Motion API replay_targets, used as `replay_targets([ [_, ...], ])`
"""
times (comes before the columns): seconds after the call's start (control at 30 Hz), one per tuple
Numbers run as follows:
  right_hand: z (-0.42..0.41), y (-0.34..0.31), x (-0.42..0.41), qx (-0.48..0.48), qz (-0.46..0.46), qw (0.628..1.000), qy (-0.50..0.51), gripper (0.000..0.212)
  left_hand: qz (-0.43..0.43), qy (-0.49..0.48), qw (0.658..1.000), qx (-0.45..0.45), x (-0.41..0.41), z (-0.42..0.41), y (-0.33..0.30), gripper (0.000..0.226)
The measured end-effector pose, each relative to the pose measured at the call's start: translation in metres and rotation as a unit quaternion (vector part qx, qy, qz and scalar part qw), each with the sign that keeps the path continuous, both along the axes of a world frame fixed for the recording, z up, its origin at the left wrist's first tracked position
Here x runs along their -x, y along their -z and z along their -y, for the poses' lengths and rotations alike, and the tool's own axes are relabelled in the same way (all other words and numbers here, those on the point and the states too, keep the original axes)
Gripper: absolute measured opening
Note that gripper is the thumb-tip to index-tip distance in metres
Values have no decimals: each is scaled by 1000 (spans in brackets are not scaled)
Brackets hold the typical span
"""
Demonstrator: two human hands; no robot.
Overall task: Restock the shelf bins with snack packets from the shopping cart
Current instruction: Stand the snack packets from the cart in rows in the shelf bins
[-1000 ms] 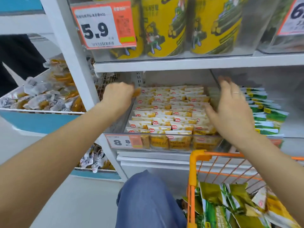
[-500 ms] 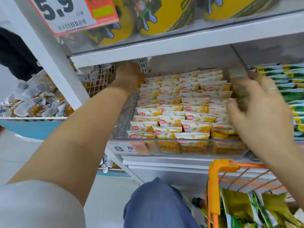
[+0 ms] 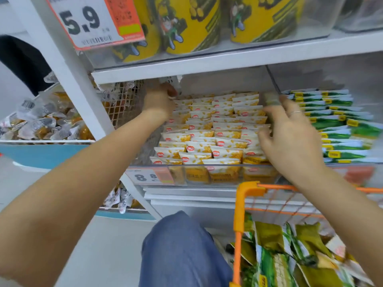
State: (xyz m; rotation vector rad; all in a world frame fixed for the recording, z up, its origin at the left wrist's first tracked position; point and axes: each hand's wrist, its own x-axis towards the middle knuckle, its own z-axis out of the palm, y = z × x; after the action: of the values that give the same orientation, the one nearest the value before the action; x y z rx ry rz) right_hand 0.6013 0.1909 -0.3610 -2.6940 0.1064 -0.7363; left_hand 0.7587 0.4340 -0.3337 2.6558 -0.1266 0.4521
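Note:
A clear shelf bin point(image 3: 219, 176) holds several rows of white-and-yellow snack packets point(image 3: 207, 137) standing upright. My left hand point(image 3: 158, 104) reaches into the bin's back left corner, its fingers curled round a packet in the back row. At the bin's right side, my right hand point(image 3: 290, 139) has its fingers spread and relaxed, touching the rightmost column of packets. The orange shopping cart point(image 3: 241, 204) stands at the lower right with several green and olive packets point(image 3: 290, 255) in it.
A neighbouring bin of green packets point(image 3: 335, 125) sits right of my right hand. Yellow tubs point(image 3: 186, 23) and a 5.9 price tag point(image 3: 93, 23) are on the shelf above. A basket of clear-wrapped snacks point(image 3: 41, 123) is at the left. My knee point(image 3: 182, 251) is below.
My left hand has pushed further back into the bin's left corner. The right hand has shifted along the bin's right side, and the view has moved closer and tilted.

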Motion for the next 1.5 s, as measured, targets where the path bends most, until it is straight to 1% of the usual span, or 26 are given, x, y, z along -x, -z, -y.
replay_targets([
  [0.1,18,-19,21,9,-44,998,-36,43,27,115,991,60,73,42,-11,27],
  [0.17,35,-28,46,0,-7,998,-57,31,46,219,971,79,134,70,-16,22],
  [0.23,51,-36,76,12,18,995,-94,29,12,329,942,68,188,95,-15,21],
  [0.3,66,-37,102,58,-24,989,-137,37,-61,416,907,-9,226,120,-6,20],
  [0.37,78,-33,122,124,-157,968,-153,32,-147,478,853,-147,251,142,7,16],
  [0.43,85,-26,137,174,-325,917,-155,19,-232,516,768,-300,268,160,20,31],
  [0.47,86,-20,145,182,-415,877,-159,20,-261,522,728,-360,275,167,26,38],
  [0.5,86,-12,150,183,-505,828,-163,30,-276,523,700,-401,280,172,31,42],
  [0.53,89,-3,157,179,-578,780,-160,44,-278,526,684,-422,286,177,34,43],
  [0.57,93,6,163,172,-626,744,-156,52,-277,532,679,-423,292,181,38,43],
  [0.63,101,20,171,137,-670,712,-159,50,-277,541,687,-398,300,188,44,41],
  [0.7,106,24,176,95,-672,713,-174,46,-272,532,709,-375,301,190,48,39],
  [0.8,109,18,176,16,-617,762,-196,37,-299,500,762,-283,289,186,52,36],
  [0.83,110,13,175,-18,-598,777,-198,33,-317,486,781,-230,287,185,50,35],
  [0.9,110,2,172,-69,-555,804,-202,28,-356,455,812,-80,283,186,44,26],
  [0.93,110,-4,170,-90,-526,820,-205,25,-381,437,815,9,283,185,39,23],
  [0.97,111,-11,168,-108,-492,839,-207,21,-410,417,806,91,284,185,33,21],
  [1.0,111,-18,165,-122,-458,857,-204,19,-427,407,794,148,283,183,28,24],
  [1.1,106,-39,153,-208,-351,893,-192,16,-408,427,778,213,278,170,14,49],
  [1.13,101,-45,149,-252,-319,895,-187,16,-399,416,782,238,275,165,12,54],
  [1.2,90,-55,137,-322,-276,886,-187,22,-376,358,803,294,264,152,7,57],
  [1.23,84,-59,130,-329,-269,885,-190,24,-358,328,813,320,259,145,3,57],
  [1.27,76,-63,122,-309,-271,891,-193,25,-341,305,822,339,252,136,1,56],
  [1.37,50,-68,94,-221,-256,916,-218,25,-304,264,836,372,231,107,-6,58],
  [1.43,25,-71,72,-214,-224,924,-226,23,-272,246,852,375,211,81,-5,57],
  [1.5,-1,-69,44,-220,-193,931,-218,24,-200,223,889,347,190,51,-4,52],
])
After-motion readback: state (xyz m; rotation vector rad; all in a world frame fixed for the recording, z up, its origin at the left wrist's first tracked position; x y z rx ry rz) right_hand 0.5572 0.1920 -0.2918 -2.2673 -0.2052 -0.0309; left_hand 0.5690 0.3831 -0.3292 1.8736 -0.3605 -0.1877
